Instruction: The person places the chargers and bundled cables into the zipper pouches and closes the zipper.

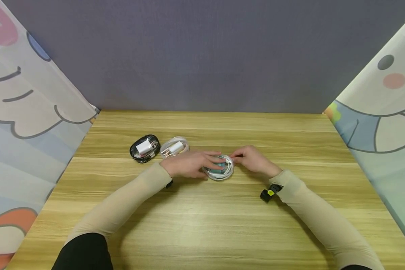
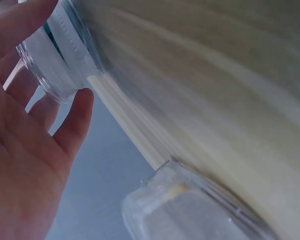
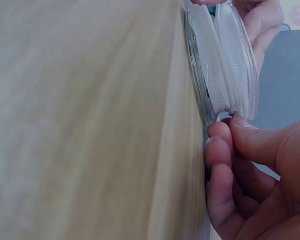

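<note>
A coiled white cable (image 1: 227, 172) in clear wrapping lies on the wooden table, around a blue-green piece partly covered by fingers. Over its left side is my left hand (image 1: 190, 164), holding it with spread fingers and the thumb at the near edge. From the right, my right hand (image 1: 254, 161) pinches the coil's edge between thumb and fingertips. A small dark bit shows at that pinch in the right wrist view, beside the wrapped coil (image 3: 222, 65). Behind the left hand lies another white cable coil (image 1: 170, 146) with a white plug, partly hidden.
At the left, a black cable coil (image 1: 145, 149) surrounds a white charger block. The wooden table (image 1: 202, 232) meets a dark grey panel (image 1: 202, 56) at the back. Printed cloth sheets (image 1: 27, 120) hang along both sides. A black band (image 1: 270, 192) sits at the right wrist.
</note>
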Motion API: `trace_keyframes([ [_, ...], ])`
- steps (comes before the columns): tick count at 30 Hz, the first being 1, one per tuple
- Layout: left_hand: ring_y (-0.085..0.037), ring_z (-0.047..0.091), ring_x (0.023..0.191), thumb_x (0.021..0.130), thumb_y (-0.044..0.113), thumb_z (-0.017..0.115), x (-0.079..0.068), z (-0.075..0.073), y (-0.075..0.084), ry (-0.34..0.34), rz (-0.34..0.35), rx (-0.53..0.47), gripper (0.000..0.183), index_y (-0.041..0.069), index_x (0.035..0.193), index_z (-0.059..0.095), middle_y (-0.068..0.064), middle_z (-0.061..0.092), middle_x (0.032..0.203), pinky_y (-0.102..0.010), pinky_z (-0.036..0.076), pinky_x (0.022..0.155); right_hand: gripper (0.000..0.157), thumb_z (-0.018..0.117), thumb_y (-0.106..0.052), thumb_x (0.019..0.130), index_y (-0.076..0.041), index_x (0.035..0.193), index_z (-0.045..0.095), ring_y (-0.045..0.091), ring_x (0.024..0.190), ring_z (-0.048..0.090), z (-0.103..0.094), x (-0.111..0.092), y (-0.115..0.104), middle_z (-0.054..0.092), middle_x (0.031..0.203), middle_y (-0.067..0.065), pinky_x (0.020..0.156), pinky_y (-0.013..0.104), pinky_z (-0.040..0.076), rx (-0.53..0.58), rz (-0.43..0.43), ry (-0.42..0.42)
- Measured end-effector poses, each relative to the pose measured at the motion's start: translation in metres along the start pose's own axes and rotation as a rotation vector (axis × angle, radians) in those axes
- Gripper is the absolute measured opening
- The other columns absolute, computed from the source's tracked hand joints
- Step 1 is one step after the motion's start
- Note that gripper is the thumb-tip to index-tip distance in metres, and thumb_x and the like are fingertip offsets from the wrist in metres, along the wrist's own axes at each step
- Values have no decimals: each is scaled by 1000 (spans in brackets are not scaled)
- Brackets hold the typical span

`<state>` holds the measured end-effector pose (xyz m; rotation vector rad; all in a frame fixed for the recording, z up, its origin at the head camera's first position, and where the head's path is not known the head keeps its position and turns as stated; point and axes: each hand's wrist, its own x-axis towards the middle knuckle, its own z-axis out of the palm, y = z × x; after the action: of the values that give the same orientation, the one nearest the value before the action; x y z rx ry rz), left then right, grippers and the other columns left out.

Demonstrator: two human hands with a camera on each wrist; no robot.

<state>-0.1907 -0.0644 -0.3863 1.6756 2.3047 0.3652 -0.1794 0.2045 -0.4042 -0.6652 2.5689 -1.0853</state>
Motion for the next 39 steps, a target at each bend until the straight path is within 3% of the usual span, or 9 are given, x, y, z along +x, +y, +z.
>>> trace_keyframes([
  [5, -14, 12, 150, 88, 22, 78, -2, 2, 2, -27, -22, -24, 71, 25, 151, 45, 10, 27, 161, -32, 42, 104, 17, 58, 1, 98, 1, 104, 73, 16, 66, 64, 0, -2, 0, 69, 77, 3, 59, 28, 55, 99, 51, -50],
  [15, -15, 13, 150, 88, 20, 78, -3, 6, 2, -17, -29, 0, 70, 26, 150, 46, 11, 27, 160, -31, 45, 101, 15, 54, -5, 102, -1, 96, 67, 20, 67, 67, -3, -7, 1, 69, 76, 6, 58, 32, 57, 194, 140, -138],
  [29, -18, 17, 150, 88, 18, 78, -6, 6, 4, 4, -38, 35, 69, 27, 149, 47, 11, 29, 160, -29, 48, 97, 15, 51, -7, 103, 6, 103, 59, 27, 68, 71, 2, -24, 1, 71, 80, 16, 59, 35, 58, 388, 257, -185],
  [39, -26, 32, 145, 94, 19, 71, -4, 3, 4, 23, -38, 37, 57, 29, 146, 52, 10, 35, 157, -36, 47, 101, 17, 52, -9, 103, 4, 100, 62, 27, 69, 70, 4, -36, -8, 71, 79, 13, 60, 36, 58, 354, 265, -153],
])
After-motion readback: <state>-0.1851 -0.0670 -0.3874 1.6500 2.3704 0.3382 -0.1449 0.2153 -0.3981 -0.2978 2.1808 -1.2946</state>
